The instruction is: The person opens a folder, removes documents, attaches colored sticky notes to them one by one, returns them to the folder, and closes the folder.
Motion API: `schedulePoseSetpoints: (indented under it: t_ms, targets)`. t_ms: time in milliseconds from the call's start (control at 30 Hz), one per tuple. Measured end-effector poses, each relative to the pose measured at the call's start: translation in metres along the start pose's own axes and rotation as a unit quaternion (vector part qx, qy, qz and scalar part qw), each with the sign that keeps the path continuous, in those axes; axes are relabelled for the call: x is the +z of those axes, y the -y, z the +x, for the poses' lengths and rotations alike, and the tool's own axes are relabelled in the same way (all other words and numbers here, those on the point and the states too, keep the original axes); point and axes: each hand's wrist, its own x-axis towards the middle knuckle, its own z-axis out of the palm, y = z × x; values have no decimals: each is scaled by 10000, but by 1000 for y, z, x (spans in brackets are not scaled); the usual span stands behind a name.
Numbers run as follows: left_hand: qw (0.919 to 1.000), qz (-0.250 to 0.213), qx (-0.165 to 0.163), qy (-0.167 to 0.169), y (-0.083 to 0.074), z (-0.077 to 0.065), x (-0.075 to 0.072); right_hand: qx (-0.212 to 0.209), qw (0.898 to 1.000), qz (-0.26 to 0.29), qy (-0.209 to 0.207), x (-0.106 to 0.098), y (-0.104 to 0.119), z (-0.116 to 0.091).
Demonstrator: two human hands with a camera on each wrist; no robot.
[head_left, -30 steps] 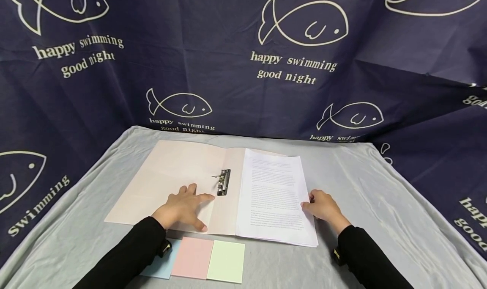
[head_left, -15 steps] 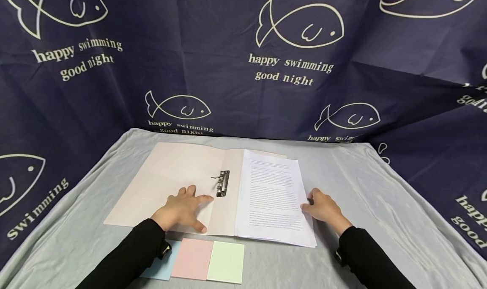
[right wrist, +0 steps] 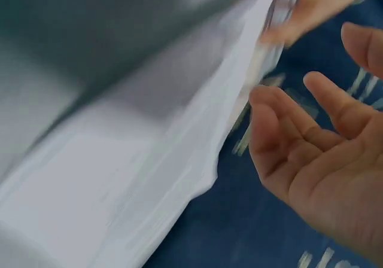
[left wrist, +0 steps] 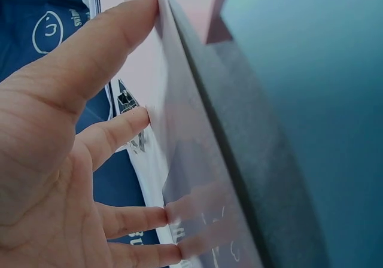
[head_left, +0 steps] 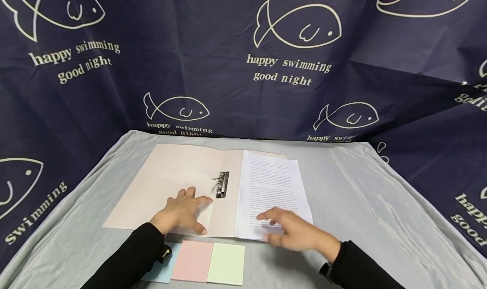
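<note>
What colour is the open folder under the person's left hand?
The folder is a pale, creamy pink, seen best in the head view.

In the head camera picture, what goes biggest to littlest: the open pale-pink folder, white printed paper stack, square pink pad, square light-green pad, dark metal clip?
1. Pale-pink folder
2. White paper stack
3. Pink pad and light-green pad: too alike to rank
4. Dark metal clip

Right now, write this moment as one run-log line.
left hand: touching open file folder | right hand: over printed paper stack, holding nothing | printed paper stack: right of metal clip, apart from it
</note>
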Motion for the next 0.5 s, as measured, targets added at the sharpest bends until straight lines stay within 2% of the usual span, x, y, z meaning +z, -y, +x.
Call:
schedulePoseSetpoints:
  t_ms: [100, 200, 267, 500]
  targets:
    - [10000, 20, 4, -56, 1, -1, 0, -357, 9970, -347, 598, 15, 20, 10]
    - [10000, 24, 13, -87, 1, -2, 1, -543, 9914, -717, 946, 29, 32, 17]
    - [9999, -41, 25, -89, 1, -2, 1, -515, 9892, -839, 1089, 37, 36, 20]
    - [9998, -150, 8, -106, 1, -2, 3, -508, 9841, -1201, 1209, 53, 38, 32]
